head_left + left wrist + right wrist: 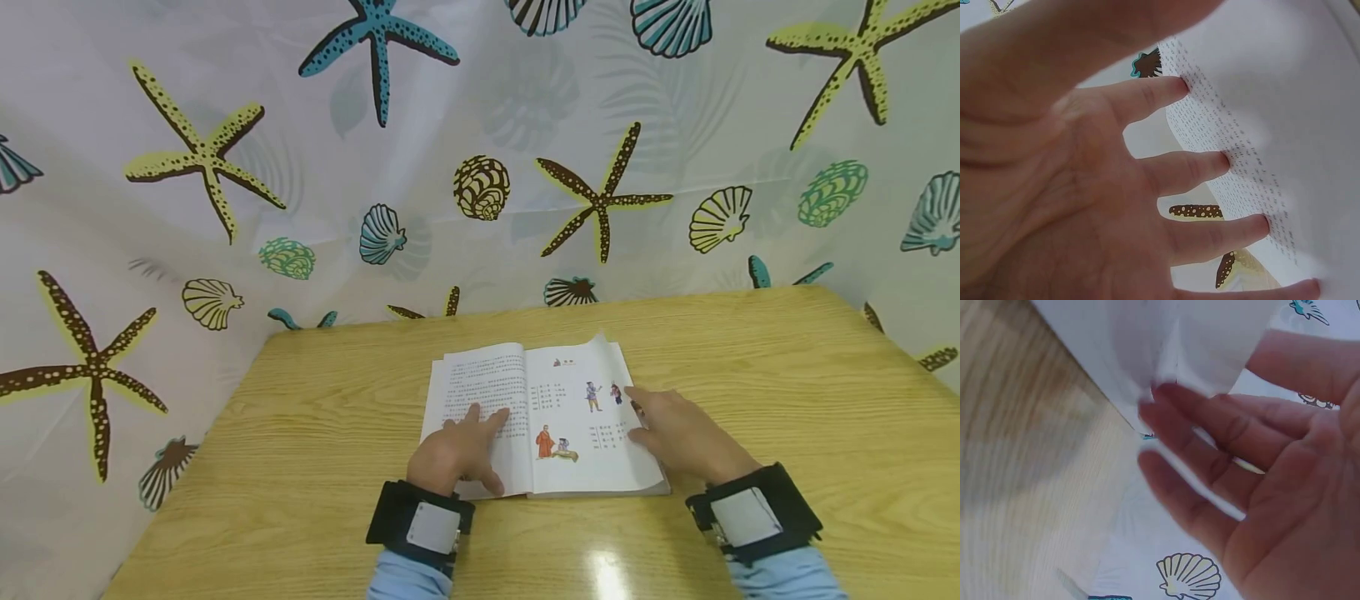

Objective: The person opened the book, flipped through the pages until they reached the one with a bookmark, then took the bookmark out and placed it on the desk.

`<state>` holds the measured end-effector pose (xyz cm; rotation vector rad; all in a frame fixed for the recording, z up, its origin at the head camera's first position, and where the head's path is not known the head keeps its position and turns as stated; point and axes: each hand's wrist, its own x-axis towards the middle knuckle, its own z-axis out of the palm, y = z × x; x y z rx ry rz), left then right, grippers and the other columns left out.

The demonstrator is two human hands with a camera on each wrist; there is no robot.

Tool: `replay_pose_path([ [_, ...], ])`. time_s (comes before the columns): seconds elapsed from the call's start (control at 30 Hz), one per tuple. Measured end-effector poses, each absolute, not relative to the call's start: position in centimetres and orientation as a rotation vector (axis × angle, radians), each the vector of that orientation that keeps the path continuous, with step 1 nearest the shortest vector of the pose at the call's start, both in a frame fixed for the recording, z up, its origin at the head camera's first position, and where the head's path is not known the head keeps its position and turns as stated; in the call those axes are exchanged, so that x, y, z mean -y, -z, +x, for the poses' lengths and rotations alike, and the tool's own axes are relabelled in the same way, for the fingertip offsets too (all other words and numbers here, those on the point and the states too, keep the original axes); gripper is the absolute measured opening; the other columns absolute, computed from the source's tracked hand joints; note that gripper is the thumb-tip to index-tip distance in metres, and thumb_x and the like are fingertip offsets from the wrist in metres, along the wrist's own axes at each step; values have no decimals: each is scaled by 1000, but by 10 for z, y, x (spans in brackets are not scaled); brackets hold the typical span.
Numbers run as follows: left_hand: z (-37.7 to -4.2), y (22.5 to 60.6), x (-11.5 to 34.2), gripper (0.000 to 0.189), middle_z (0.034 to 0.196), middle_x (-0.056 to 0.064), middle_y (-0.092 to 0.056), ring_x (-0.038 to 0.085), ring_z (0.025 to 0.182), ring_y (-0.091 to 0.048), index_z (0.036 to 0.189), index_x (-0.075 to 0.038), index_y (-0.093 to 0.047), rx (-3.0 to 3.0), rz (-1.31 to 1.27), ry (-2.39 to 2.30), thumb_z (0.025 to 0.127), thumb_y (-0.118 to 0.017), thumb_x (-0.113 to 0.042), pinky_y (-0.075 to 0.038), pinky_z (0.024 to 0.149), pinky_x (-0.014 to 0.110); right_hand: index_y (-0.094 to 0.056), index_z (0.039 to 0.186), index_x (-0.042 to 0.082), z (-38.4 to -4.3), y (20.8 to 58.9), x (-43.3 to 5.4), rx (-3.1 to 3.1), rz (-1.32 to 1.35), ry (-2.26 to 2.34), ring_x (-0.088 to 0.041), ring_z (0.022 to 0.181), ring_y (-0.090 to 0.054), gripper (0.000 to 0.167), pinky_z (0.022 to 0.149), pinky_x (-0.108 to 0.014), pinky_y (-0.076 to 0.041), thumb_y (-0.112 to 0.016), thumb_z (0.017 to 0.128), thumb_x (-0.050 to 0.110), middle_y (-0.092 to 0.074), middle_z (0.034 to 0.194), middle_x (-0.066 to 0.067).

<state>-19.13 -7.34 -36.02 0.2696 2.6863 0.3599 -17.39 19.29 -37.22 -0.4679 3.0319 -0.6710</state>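
Note:
An open book lies on the table, small printed text on its left page and coloured figures on its right page. My left hand rests on the left page with fingers spread; the left wrist view shows its fingertips touching the printed paper. At the book's right edge, my right hand holds a page by its side, the thumb on top. In the right wrist view several fingers reach under the lifted page, which hides the thumb's tip.
A wood-grain table carries the book near its middle. Behind and beside it hangs a white cloth printed with starfish and shells. Black bands with pale plates are strapped round both wrists, above light blue sleeves.

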Motion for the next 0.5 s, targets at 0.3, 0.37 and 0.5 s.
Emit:
replay_pose_path([
  [0.3, -191, 359, 75, 98, 162, 20, -30, 55, 140, -34, 156, -22, -43, -2692, 284, -371, 72, -94, -21, -38, 104, 68, -55, 132, -18, -174, 361, -191, -2975, -427, 893, -14, 59, -49, 42, 50, -24, -40, -64, 92, -6, -56, 76, -5],
  [0.37, -190, 359, 75, 98, 162, 20, -30, 55, 140, -34, 156, -22, -43, -2692, 286, -370, 72, -94, -21, -39, 104, 68, -55, 132, -17, -174, 361, -191, -2973, -423, 900, -14, 59, -49, 43, 50, -24, -40, -64, 92, -6, -55, 75, -4],
  [0.5, -192, 360, 74, 98, 162, 21, -30, 55, 139, -35, 156, -21, -43, -2688, 290, -365, 72, -94, -20, -38, 105, 68, -55, 132, -17, -174, 361, -192, -2978, -472, 924, -14, 62, -49, 42, 52, -25, -40, -65, 93, -4, -56, 76, -3],
])
